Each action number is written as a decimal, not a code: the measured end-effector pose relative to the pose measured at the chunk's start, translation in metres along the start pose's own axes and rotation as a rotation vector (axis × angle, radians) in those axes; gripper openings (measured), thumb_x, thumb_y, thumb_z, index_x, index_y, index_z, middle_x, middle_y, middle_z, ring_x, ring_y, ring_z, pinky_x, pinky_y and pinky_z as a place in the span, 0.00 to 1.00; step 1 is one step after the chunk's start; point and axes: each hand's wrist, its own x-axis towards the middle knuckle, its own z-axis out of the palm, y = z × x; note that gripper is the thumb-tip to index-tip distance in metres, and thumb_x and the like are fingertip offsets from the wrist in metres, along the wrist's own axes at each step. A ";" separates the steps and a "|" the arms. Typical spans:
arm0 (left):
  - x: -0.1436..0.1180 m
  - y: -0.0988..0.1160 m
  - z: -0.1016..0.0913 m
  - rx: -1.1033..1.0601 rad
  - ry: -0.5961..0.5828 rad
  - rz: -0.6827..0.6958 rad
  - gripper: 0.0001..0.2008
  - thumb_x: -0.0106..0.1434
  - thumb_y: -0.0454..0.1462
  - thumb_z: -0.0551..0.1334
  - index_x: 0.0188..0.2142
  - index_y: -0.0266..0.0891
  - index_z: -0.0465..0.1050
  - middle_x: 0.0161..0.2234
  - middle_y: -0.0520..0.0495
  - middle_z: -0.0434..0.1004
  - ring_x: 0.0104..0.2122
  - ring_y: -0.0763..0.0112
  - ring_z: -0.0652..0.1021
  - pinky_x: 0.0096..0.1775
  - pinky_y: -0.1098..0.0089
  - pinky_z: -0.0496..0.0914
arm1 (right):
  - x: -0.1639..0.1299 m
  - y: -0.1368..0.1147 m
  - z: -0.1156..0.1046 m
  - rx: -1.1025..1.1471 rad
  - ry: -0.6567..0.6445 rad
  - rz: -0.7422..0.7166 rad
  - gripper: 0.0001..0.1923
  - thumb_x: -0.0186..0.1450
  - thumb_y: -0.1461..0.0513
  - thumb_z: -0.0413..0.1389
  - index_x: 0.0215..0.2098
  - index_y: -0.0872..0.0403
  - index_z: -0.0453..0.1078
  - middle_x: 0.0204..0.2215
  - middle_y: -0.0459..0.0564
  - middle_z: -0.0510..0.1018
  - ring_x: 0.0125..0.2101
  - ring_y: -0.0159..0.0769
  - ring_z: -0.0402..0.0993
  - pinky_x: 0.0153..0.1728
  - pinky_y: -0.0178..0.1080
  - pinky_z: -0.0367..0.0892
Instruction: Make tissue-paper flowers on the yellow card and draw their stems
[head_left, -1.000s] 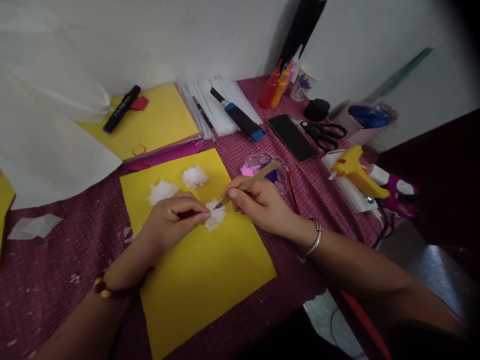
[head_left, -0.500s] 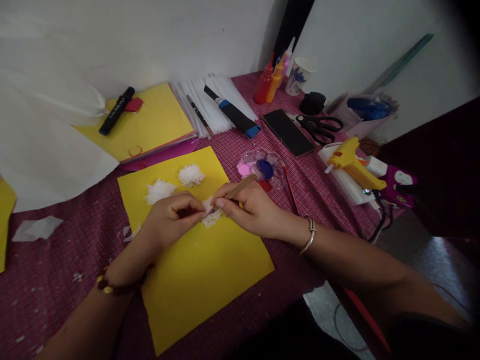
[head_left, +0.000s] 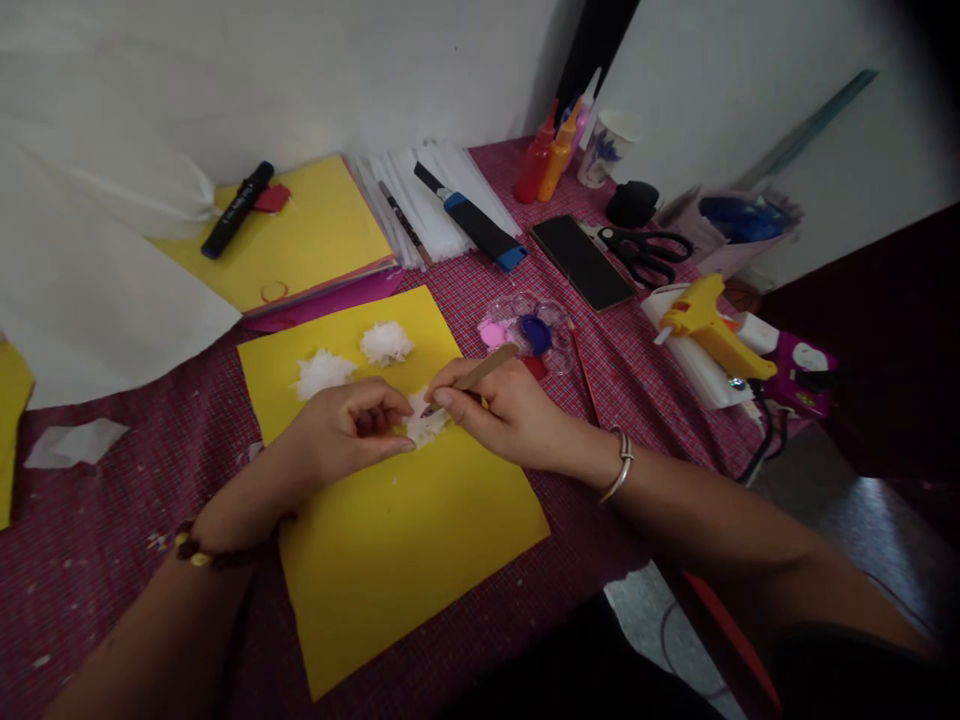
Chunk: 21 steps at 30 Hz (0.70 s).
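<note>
Currently, the tabletop (head_left: 157, 480) is carrying a yellow sheet (head_left: 412, 560); above it the left hand (head_left: 337, 430) is leaving its grip released, thumb and fingers standing apart; on the right, the right hand (head_left: 514, 410) is grasping a wooden tool (head_left: 487, 367) in its grip; between both hands the near white flower (head_left: 426, 424) is lying, meeting the tool's dark tip; two far white flowers (head_left: 386, 343) are sitting beyond.

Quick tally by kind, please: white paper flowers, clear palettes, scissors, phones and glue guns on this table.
White ruffled paper flowers: 3
Clear scalloped plastic palette: 1
Pair of black-handled scissors: 1
Black rectangular phone: 1
Yellow plastic glue gun: 1
Total: 7
</note>
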 end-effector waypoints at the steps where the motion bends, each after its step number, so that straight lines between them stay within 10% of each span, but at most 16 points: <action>1: 0.000 0.000 -0.001 0.003 -0.007 0.005 0.12 0.48 0.41 0.67 0.32 0.38 0.72 0.21 0.55 0.67 0.21 0.76 0.68 0.23 0.75 0.64 | 0.000 0.000 0.000 0.001 0.000 0.001 0.17 0.71 0.58 0.45 0.33 0.58 0.69 0.29 0.51 0.76 0.30 0.32 0.71 0.33 0.35 0.62; 21: 0.001 0.001 0.005 0.103 0.035 0.096 0.06 0.57 0.38 0.60 0.27 0.38 0.72 0.22 0.53 0.72 0.23 0.76 0.70 0.25 0.75 0.63 | -0.005 -0.009 0.001 0.058 0.045 -0.071 0.11 0.71 0.62 0.48 0.36 0.57 0.71 0.32 0.49 0.78 0.33 0.30 0.74 0.34 0.33 0.65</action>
